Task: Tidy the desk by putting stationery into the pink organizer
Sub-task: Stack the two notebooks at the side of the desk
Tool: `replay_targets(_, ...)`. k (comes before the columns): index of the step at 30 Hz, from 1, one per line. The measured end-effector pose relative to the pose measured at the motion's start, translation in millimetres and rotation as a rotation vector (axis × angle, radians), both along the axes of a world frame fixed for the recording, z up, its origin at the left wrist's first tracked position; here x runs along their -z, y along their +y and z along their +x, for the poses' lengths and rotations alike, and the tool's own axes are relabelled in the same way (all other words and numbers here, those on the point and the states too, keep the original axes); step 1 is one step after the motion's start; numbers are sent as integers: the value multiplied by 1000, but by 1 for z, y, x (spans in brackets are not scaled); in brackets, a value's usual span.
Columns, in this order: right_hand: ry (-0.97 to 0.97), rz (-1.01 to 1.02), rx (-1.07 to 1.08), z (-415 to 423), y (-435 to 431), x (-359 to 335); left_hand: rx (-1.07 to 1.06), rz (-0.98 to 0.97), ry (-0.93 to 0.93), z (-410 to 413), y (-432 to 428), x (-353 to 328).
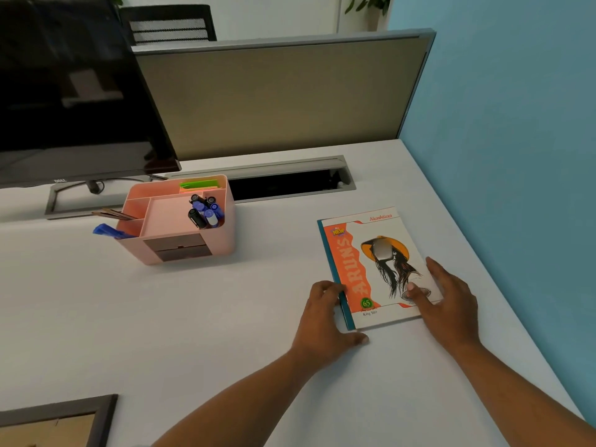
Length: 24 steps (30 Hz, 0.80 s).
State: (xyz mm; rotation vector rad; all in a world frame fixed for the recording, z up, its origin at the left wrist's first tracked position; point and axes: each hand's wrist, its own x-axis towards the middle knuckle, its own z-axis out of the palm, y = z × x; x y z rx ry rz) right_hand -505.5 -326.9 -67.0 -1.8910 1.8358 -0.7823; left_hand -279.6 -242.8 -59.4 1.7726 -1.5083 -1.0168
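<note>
Arms reach in from the near edge of the desk [209,333], and the bottom of the picture cuts both of them off. A dark frame [64,417] sits at the near left corner. Most of it is cut off, and what it holds is hard to make out.

Toward the right edge of the desk lies a notebook [371,269], flat, with its cover up. The left hand [325,317] holds its near left corner. The bent fingers touch the blue spine, and the thumb lies along the near edge. I cannot tell if the fingertips go under the book. The right hand [451,301] rests on the near right corner with its fingers spread wide and flat, and it hides that corner.

The pink organizer [193,253] stands well apart from both hands, farther back and to the left. Markers [206,212] stand in its right cup, and green sticky notes [198,185] are in the back slot. A blue thing [108,230] and thin brown sticks [114,215] poke out on the left, too blurry to name.

Behind it, along the far edge, are a dark monitor [74,91], cut off at the left, a cable slot [283,182] and a grey divider [274,98].
</note>
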Motion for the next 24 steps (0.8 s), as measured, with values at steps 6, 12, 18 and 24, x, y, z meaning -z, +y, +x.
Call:
replay_targets(6,180,-27,-87,0,-2,5,-47,-93,2,3,2,5)
replay_targets(12,214,-17,-89,1,-4,8,-41,-120,-40,4,2,5)
replay_targets(18,206,-3,-109,1,-4,6,-44,-100,-39,7,2,5)
replay_targets(24,350,13,-219,2,-3,4,-46,-84,-52,6,3,4)
